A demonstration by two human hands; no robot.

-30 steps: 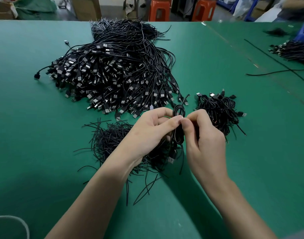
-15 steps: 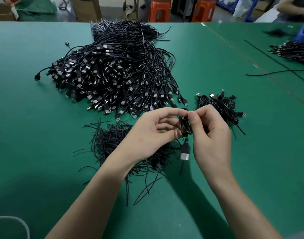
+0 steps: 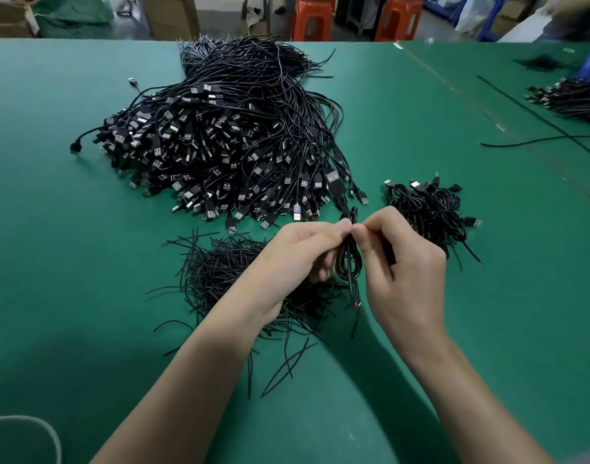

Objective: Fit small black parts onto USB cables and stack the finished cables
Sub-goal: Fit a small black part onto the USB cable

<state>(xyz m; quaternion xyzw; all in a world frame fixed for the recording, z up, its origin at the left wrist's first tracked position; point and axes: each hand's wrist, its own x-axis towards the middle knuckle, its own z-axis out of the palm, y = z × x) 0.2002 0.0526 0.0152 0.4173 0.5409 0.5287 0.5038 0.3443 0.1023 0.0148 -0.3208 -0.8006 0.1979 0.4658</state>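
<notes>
A coiled black USB cable [image 3: 348, 262] hangs between my two hands above the green table [image 3: 86, 262]. My left hand [image 3: 300, 252] pinches the coil near its top and my right hand [image 3: 404, 262] pinches it from the other side, fingertips almost meeting. The cable's USB plug [image 3: 335, 182] sticks up beyond my fingers, and its bare wire end with a red tip [image 3: 356, 304] hangs below. Under my left hand lies a heap of thin black ties [image 3: 220, 272]. A small stack of coiled cables [image 3: 430, 209] lies just right of my right hand.
A big pile of loose USB cables [image 3: 226, 142] covers the table's middle. More cables [image 3: 568, 98] and a long stray cable [image 3: 538, 140] lie at the far right. A white cord [image 3: 35, 426] curves at the lower left. Orange stools [image 3: 312, 18] and cardboard boxes stand beyond the far edge.
The coil has turned over in my hands: the USB plug that hung below half a second ago now points up and away, and the bare wire end hangs down.
</notes>
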